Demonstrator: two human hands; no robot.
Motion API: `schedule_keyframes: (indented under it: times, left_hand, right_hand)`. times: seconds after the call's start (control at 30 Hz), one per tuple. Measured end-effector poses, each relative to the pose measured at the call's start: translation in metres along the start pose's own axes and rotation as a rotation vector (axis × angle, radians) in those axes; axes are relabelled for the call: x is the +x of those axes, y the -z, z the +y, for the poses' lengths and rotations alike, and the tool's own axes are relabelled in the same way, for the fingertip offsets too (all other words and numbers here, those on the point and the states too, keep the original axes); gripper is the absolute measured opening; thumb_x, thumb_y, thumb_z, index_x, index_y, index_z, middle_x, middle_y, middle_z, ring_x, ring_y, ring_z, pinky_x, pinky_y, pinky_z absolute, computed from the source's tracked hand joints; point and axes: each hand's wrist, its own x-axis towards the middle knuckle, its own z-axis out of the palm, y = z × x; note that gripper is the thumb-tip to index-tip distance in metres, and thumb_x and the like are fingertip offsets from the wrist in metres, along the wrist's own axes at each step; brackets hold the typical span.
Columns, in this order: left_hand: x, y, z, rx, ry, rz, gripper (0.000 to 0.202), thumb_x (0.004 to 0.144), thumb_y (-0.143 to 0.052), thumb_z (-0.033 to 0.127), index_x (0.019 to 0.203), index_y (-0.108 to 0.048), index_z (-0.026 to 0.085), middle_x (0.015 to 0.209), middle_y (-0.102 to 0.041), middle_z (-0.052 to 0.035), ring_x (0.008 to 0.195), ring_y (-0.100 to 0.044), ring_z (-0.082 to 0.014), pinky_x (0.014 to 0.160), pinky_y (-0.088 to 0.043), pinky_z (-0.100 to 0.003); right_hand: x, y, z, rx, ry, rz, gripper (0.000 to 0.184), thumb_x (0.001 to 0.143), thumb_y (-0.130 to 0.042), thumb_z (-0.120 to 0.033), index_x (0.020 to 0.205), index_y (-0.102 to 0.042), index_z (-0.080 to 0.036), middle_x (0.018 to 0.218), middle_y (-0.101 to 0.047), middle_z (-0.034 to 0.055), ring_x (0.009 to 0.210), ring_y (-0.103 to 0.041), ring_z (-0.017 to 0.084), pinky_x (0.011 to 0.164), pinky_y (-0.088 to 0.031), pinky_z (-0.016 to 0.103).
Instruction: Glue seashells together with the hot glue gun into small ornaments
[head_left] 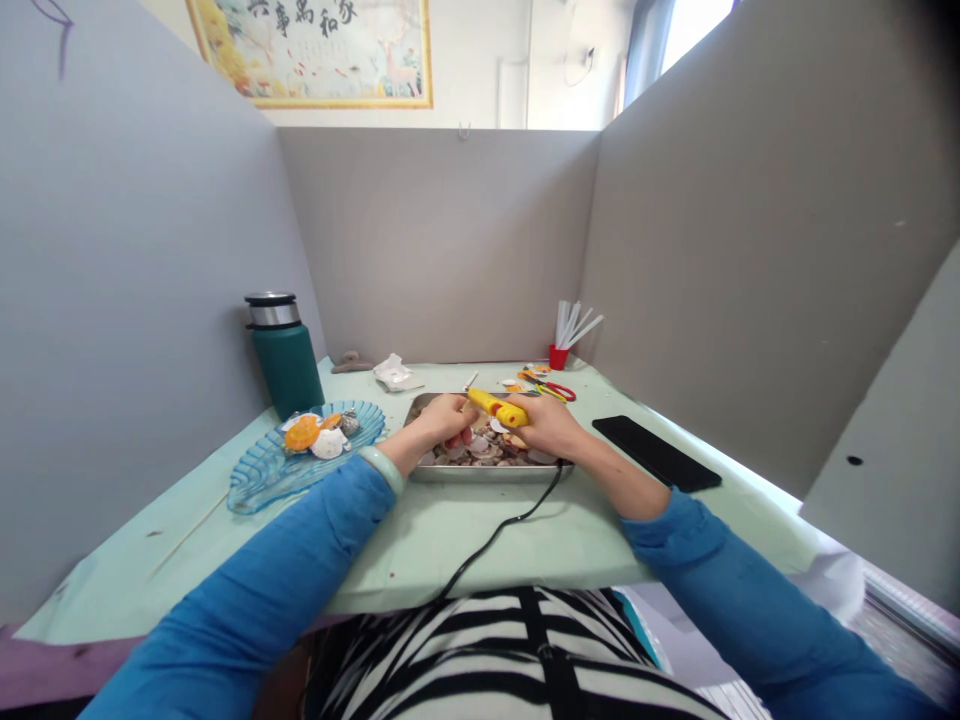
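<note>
- Just above the tray (487, 475), your right hand (551, 425) is wrapped around the glue gun (495, 406), fingers folded in with no slack showing; the yellow body sticks out left of that grip.
- From your right grip, the gun lies leftward and slightly away from you, over the shells (491, 448), toward your left hand (441, 418).
- Its long axis runs aslant: the rounded near end sits by your right fingers, the far end by your left fingertips. That far end looks to be the nozzle, so the gun seems to point left and away from you; the tip is too small to make out.
- Your right hand is the nearer, being on the gun; your left is just beside the far end, and whether they touch cannot be told.
- Your left thumb and fingers are bent close together; whether they pinch anything is unclear.
- Below your right grip, the cord (499, 530) curves back toward you.
- Right of that grip lies the black pad (656, 453); beyond it, the scissors (559, 390).
</note>
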Motion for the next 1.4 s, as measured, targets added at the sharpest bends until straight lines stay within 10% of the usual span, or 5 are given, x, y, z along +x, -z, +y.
schedule_keyframes:
  times: [1.4]
  left_hand:
    - [-0.001,0.0006,0.0002,0.046,0.005,-0.022,0.023,0.076,-0.048,0.032,0.063,-0.051,0.014,0.049,-0.057,-0.0016,0.033,-0.045,-0.0065,0.035,-0.034,-0.016]
  right_hand:
    - [0.0009,0.0011,-0.0012,0.002,-0.058,0.061,0.023,0.072,-0.051,-0.029,0.092,-0.061,-0.023,0.076,-0.065,0.0016,0.067,-0.055,0.015,0.057,-0.031,0.021]
